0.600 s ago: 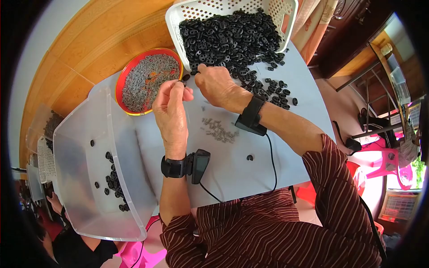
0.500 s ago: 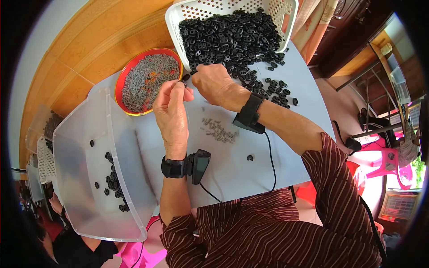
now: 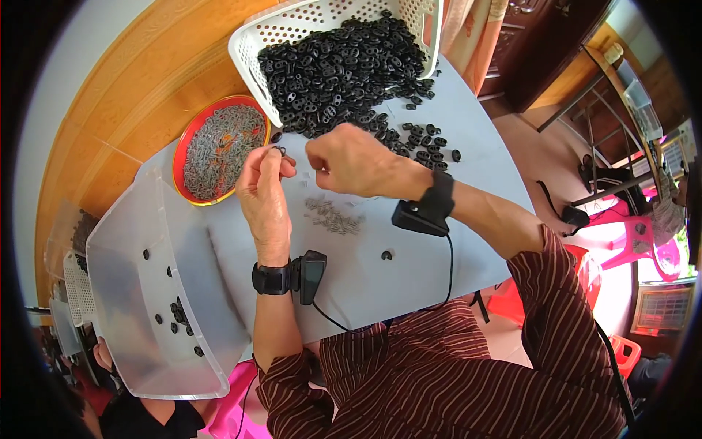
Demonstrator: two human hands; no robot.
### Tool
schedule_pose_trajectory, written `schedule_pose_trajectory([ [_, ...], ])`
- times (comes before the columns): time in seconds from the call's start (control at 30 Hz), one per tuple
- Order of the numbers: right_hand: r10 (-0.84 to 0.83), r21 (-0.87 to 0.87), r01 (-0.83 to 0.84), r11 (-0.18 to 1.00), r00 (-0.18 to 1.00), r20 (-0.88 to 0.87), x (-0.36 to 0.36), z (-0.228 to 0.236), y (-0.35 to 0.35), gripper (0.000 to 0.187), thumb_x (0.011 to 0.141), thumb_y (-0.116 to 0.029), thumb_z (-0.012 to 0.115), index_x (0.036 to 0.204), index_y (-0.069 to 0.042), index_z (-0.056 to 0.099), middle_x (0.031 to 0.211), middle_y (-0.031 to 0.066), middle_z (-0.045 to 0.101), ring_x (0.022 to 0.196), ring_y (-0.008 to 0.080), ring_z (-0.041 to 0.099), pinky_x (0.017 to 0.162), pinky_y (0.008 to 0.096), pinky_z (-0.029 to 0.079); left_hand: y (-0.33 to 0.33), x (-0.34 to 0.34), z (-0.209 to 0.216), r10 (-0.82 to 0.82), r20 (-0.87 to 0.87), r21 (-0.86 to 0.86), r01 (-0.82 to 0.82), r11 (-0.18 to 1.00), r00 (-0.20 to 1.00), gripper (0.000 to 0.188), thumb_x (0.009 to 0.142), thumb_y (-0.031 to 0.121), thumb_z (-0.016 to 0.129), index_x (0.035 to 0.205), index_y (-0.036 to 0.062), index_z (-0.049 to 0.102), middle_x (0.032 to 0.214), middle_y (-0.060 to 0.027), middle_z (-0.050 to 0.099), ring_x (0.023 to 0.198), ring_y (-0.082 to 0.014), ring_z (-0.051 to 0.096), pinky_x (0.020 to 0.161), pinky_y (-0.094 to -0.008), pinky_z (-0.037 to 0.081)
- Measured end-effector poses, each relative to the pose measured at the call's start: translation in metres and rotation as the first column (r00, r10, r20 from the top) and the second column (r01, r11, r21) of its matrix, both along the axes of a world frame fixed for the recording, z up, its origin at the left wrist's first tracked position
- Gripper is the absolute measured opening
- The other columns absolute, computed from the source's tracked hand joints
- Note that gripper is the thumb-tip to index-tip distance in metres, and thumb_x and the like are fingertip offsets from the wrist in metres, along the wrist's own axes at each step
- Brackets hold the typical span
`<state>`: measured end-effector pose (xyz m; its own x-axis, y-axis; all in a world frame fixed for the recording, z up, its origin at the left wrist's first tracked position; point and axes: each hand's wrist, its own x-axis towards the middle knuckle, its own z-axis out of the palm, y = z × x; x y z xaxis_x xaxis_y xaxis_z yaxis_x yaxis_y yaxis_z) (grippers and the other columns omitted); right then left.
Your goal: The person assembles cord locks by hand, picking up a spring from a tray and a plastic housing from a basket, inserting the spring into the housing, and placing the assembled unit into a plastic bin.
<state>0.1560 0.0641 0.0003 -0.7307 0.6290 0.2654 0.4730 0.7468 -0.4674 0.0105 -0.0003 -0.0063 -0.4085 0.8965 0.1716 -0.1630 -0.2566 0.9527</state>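
My left hand is raised over the table beside the red bowl, its thumb and fingertips pinched on a small dark ring-like piece. Close to its right, my right hand is closed with the fingers curled under; whatever it may grip is hidden. Behind the hands, a heap of black oval plastic pieces with holes spills out of a white perforated basket. Below the hands lies a small pile of thin grey metal pieces. A red bowl is full of similar grey pieces.
A translucent plastic bin at the left holds several black pieces. One black piece lies alone near the table's front edge. Cables run from my wrist devices. Another person's arm shows at the lower left.
The view has shifted, so the basket and bowl sit further left. My right hand has drawn slightly back and down from the black heap. The left still pinches a small piece.
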Motion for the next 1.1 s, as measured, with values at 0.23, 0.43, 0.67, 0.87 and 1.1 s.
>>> schedule_pose_trajectory([
  [0.23, -0.381, -0.691, -0.024, 0.723, 0.82, -0.427, 0.035, 0.005, -0.02, 0.008, 0.081, -0.011, 0.058, 0.083, -0.003, 0.058, 0.068, -0.0029, 0.055, 0.057, 0.0063, 0.047, 0.052, 0.0229, 0.04, -0.009, 0.025, -0.006, -0.186, -0.098, -0.096, 0.177, 0.98, 0.978, 0.018, 0.09, 0.017, 0.054, 0.09, -0.0004, 0.061, 0.072, -0.0015, 0.057, 0.069, -0.0084, 0.049, 0.066, -0.0233, 0.038],
  [0.43, -0.565, -0.837, -0.371, 0.403, 0.618, -0.546, 0.036, -0.003, -0.031, 0.011, 0.088, -0.017, 0.061, 0.088, -0.006, 0.059, 0.069, -0.002, 0.053, 0.055, 0.0051, 0.043, 0.048, 0.0209, 0.033, -0.012, 0.037, -0.005, -0.264, -0.116, -0.132, 0.249, 0.96, 0.958, 0.019, 0.091, 0.018, 0.055, 0.091, 0.0006, 0.061, 0.07, 0.001, 0.055, 0.066, -0.0047, 0.046, 0.06, -0.0196, 0.033],
  [0.67, -0.596, -0.826, -0.416, 0.381, 0.572, -0.564, 0.032, -0.016, -0.034, 0.015, 0.092, -0.019, 0.059, 0.094, -0.005, 0.063, 0.071, -0.0003, 0.057, 0.06, 0.0055, 0.047, 0.052, 0.0215, 0.038, -0.013, 0.035, -0.004, -0.238, -0.274, -0.092, 0.221, 0.971, 0.932, 0.019, 0.093, 0.018, 0.053, 0.092, 0.0012, 0.061, 0.07, 0.0021, 0.054, 0.063, -0.0029, 0.042, 0.055, -0.0198, 0.032],
  [0.87, -0.624, -0.828, -0.409, 0.385, 0.546, -0.559, 0.035, -0.022, -0.033, 0.016, 0.089, -0.02, 0.063, 0.081, -0.005, 0.064, 0.066, -0.0025, 0.056, 0.056, 0.0047, 0.045, 0.05, 0.0214, 0.04, -0.013, 0.036, -0.005, -0.241, -0.319, -0.11, 0.217, 0.97, 0.916, 0.017, 0.093, 0.017, 0.052, 0.092, 0.0015, 0.06, 0.069, 0.0022, 0.053, 0.061, -0.0025, 0.04, 0.052, -0.0196, 0.03],
  [1.1, -0.623, -0.832, -0.318, 0.455, 0.554, -0.553, 0.032, -0.021, -0.035, 0.018, 0.088, -0.02, 0.065, 0.079, -0.005, 0.064, 0.066, -0.0021, 0.057, 0.055, 0.0046, 0.044, 0.05, 0.0215, 0.038, -0.012, 0.036, -0.01, -0.245, -0.282, -0.119, 0.22, 0.968, 0.927, 0.018, 0.093, 0.018, 0.054, 0.092, 0.0017, 0.06, 0.068, 0.0016, 0.054, 0.058, -0.0021, 0.039, 0.05, -0.0194, 0.028],
])
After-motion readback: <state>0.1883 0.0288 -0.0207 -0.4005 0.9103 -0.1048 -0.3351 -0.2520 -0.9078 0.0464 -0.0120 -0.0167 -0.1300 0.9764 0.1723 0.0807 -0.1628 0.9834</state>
